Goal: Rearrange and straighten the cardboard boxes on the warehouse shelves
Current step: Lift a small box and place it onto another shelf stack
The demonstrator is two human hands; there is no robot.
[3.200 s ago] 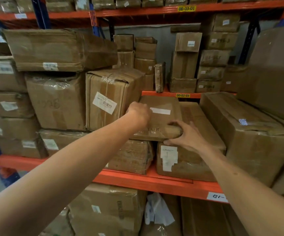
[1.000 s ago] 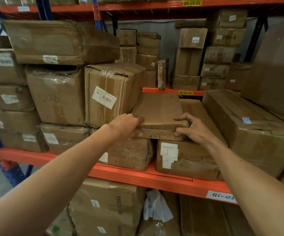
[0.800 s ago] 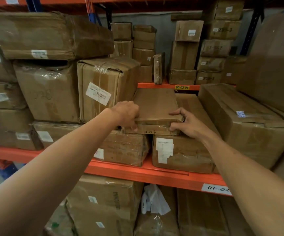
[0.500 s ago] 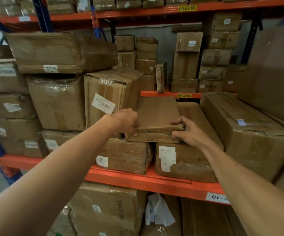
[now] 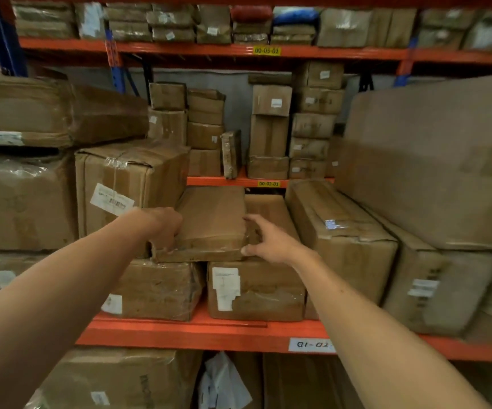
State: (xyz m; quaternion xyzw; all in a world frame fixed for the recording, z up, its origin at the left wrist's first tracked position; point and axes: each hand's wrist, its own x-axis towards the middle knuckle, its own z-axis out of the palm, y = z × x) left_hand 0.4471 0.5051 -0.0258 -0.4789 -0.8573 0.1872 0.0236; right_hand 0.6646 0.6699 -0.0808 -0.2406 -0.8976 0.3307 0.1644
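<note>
A flat brown cardboard box [image 5: 212, 222] lies across the tops of two taped boxes, one on the left [image 5: 156, 287] and one on the right [image 5: 256, 287], on the orange shelf [image 5: 179, 335]. My left hand [image 5: 162, 228] grips its front left corner with the fingers curled down over the edge. My right hand [image 5: 268, 240] holds the front right corner, with fingers on top and the thumb on the front face. The flat box's left side lies close to a taller box with a barcode label [image 5: 126, 184].
A long box [image 5: 342, 231] lies just right of the flat one, with a very large box [image 5: 433, 160] resting above it. Stacked boxes fill the left side [image 5: 23, 199]. Smaller boxes stand on a farther rack [image 5: 271, 137]. More parcels sit on the shelves above and below.
A white label showed on top of the flat box at first, and now the top is plain cardboard. Both hands have stayed at its front corners. The view has tilted upward.
</note>
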